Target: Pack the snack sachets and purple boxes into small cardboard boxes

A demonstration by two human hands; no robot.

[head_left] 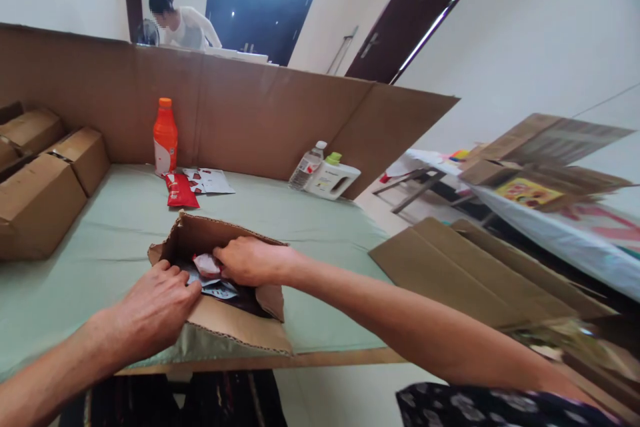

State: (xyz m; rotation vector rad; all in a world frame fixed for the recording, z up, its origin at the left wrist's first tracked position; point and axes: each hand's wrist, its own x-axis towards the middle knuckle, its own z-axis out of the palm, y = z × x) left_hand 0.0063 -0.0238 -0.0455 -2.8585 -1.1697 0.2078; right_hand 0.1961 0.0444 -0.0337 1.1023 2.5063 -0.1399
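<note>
An open brown cardboard box [227,320] sits near the front edge of a pale green table [110,227]. Inside it lie small red, white and dark sachets [213,277]. My left hand [155,310] rests on the box's near left side, fingers curled into the opening and touching the sachets. My right hand [250,260] reaches over the box from the right, fingers bent down onto a red and white sachet. What either hand grips is hidden by the fingers.
An orange bottle [165,137], a red packet [180,190] and white packets lie at the back. A water bottle [307,165] and a white jug [333,178] stand by the cardboard wall [250,113]. Closed boxes [40,193] are stacked left. Flattened cardboard [470,273] lies right. A person stands beyond the wall.
</note>
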